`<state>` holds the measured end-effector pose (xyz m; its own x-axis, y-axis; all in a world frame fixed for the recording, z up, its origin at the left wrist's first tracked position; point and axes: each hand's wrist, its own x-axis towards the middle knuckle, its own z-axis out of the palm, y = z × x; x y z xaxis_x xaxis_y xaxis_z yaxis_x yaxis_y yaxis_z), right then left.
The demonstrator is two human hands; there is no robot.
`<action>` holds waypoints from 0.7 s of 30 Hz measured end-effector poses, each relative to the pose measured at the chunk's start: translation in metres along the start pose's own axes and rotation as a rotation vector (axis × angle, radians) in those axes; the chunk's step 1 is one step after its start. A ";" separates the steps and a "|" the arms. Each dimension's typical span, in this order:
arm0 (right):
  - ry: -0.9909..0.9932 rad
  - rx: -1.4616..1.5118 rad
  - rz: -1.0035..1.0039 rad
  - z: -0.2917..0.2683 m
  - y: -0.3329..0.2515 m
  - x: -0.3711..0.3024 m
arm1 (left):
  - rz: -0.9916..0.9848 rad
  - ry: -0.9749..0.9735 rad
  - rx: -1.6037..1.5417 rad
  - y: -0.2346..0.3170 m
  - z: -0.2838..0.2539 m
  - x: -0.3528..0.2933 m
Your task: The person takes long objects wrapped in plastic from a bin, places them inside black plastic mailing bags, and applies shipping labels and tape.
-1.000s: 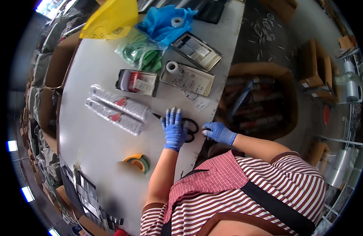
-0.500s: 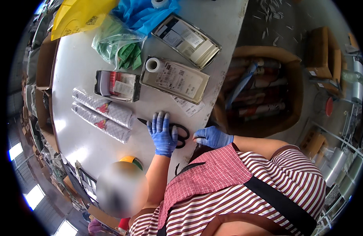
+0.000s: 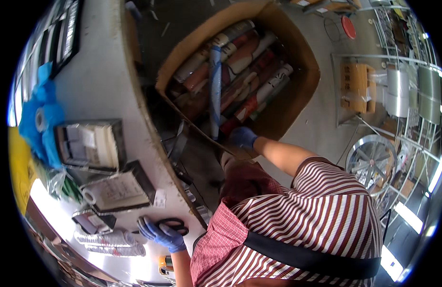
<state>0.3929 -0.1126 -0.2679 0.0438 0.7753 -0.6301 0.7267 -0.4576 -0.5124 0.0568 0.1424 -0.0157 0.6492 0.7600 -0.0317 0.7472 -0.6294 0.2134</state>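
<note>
My left hand (image 3: 161,235), in a blue glove, lies flat on the grey table with its fingers stretched out. It rests against black-handled scissors (image 3: 183,225). Two clear-wrapped patterned rolls (image 3: 111,237) lie just beyond its fingertips. Over on the right, my right hand (image 3: 243,137), also gloved in blue, reaches down inside the near edge of a large cardboard box (image 3: 297,52). Several wrapped printed rolls (image 3: 245,60) fill the box, with a slim blue roll (image 3: 215,91) lying across them. Shadow and blur hide the right fingers, so any hold is unclear.
On the table (image 3: 99,62) stand open boxes of labels (image 3: 120,191), another box (image 3: 89,143), a smaller one (image 3: 94,222) and a blue plastic bag (image 3: 46,115). A yellow-orange object (image 3: 166,263) lies near my left forearm. A round fan (image 3: 371,162) and metal racks stand at right.
My view has turned right, toward the cardboard box. The right hand has moved from the table's edge into the box. My left hand stays on the table by the scissors.
</note>
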 end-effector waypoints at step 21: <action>0.851 2.174 0.730 0.089 0.166 0.049 | -0.056 -0.008 0.027 0.015 0.006 -0.007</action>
<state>0.4545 -0.1894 -0.4361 0.3949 0.0431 -0.9177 -0.9032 0.2012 -0.3792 0.0642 0.1269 -0.0185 0.6070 0.7931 -0.0506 0.7861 -0.5899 0.1844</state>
